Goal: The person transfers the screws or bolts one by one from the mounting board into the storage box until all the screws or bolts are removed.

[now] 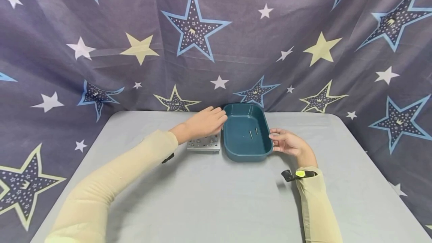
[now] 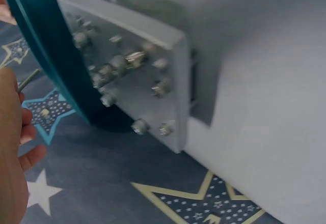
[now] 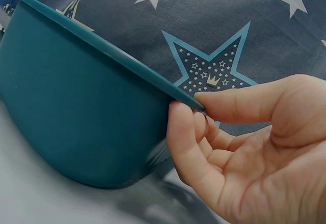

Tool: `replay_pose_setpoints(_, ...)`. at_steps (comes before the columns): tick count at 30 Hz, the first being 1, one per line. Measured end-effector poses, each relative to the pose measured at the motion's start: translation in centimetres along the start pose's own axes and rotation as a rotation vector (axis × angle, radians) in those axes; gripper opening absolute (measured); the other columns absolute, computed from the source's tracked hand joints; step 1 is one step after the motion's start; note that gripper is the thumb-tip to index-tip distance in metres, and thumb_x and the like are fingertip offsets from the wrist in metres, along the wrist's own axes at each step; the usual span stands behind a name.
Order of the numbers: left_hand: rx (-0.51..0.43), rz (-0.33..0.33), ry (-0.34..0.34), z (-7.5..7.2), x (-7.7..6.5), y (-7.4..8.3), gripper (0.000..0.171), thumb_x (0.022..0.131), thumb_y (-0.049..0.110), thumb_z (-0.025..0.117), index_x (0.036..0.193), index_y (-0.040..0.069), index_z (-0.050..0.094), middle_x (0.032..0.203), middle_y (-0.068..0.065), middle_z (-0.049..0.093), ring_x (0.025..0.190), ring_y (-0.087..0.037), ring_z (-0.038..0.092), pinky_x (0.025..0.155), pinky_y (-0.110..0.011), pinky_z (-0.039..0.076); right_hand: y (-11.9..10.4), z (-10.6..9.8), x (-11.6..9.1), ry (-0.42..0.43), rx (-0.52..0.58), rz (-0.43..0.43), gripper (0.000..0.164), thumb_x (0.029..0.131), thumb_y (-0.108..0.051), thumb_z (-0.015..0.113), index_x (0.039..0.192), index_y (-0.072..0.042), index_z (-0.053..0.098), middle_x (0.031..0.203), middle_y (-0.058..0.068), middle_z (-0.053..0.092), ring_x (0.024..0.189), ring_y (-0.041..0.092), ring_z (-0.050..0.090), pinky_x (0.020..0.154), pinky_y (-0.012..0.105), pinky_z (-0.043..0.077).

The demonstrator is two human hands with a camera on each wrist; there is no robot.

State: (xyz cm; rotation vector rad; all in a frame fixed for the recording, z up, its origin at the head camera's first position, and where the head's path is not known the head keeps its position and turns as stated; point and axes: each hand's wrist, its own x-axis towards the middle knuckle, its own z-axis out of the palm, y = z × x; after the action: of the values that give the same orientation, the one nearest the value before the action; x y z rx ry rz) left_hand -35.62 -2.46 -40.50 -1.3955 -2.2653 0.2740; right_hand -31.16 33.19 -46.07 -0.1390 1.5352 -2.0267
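My left hand [image 1: 208, 122] pinches a slim metal screw [image 2: 28, 80], its shank poking out past the fingers. That hand is above the join between a metal block [image 1: 204, 143] and a teal tray [image 1: 248, 158]. Bolts and screws [image 2: 135, 59] of several sizes stick up from the block's face in the left wrist view. Thumb and fingers of my right hand [image 1: 287, 141] grip the tray's right rim [image 3: 168, 84]. Inside the tray, two screws [image 1: 251, 135] lie loose on the floor.
Block and tray stand side by side on a grey-covered table [image 1: 229, 205], near its back edge. Behind it hangs a dark curtain [image 1: 243, 40] with stars. Wrist cameras [image 1: 291, 175] are strapped on both arms.
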Motion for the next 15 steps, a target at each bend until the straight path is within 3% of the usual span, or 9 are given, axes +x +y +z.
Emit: replay_pose_setpoints(15, 0.044, 0.04, 0.078, -2.1, 3.4, 0.0, 0.017, 0.103, 0.023, 0.05, 0.11, 0.009, 0.058, 0.101, -0.004, 0.058, 0.09, -0.022, 0.048, 0.081, -0.036, 0.045, 0.1, -0.2, 0.0, -0.021, 0.005, -0.006, 0.017, 0.106, 0.003, 0.033, 0.12, -0.003, 0.04, 0.086, -0.002, 0.064, 0.077, 0.009, 0.064, 0.072, 0.026, 0.059)
